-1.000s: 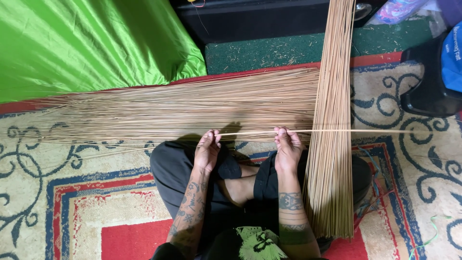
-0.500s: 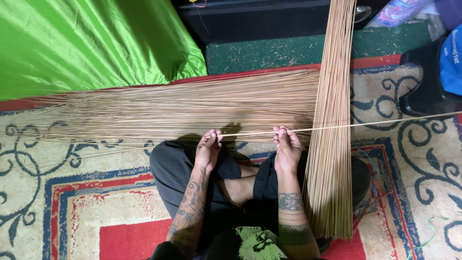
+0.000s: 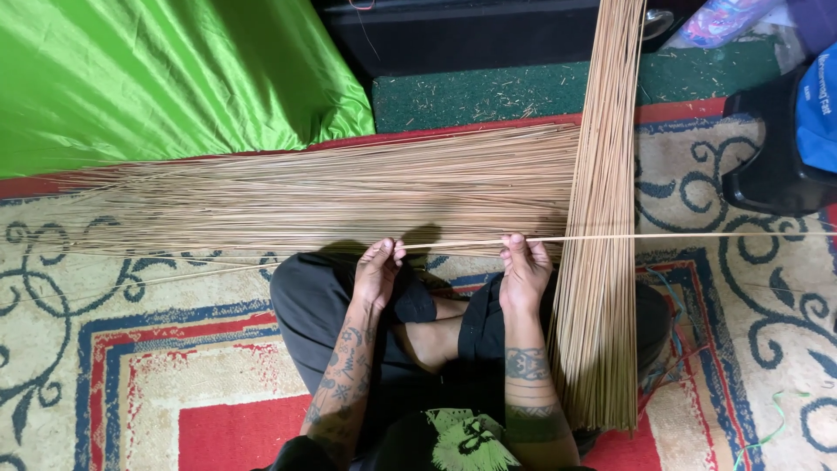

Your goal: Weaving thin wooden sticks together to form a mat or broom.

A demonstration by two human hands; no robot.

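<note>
I sit cross-legged on a patterned carpet [image 3: 157, 349]. My left hand [image 3: 377, 269] and my right hand [image 3: 524, 270] each pinch one thin tan stick [image 3: 663, 236] that runs level across my lap and far out to the right. Just beyond my hands lies a wide flat layer of many such sticks [image 3: 331, 196], spread sideways. A second bundle of sticks [image 3: 600, 218] lies lengthwise over that layer's right end, running from the top of the view down past my right knee.
A bright green cloth [image 3: 157, 78] covers the upper left. A dark box [image 3: 471, 35] and a green mat [image 3: 540, 92] lie behind the sticks. A black object with a blue bag [image 3: 815, 113] stands at the right edge.
The single stick between my hands was tilted up to the right half a second ago and now lies level again. My hands have stayed in place.
</note>
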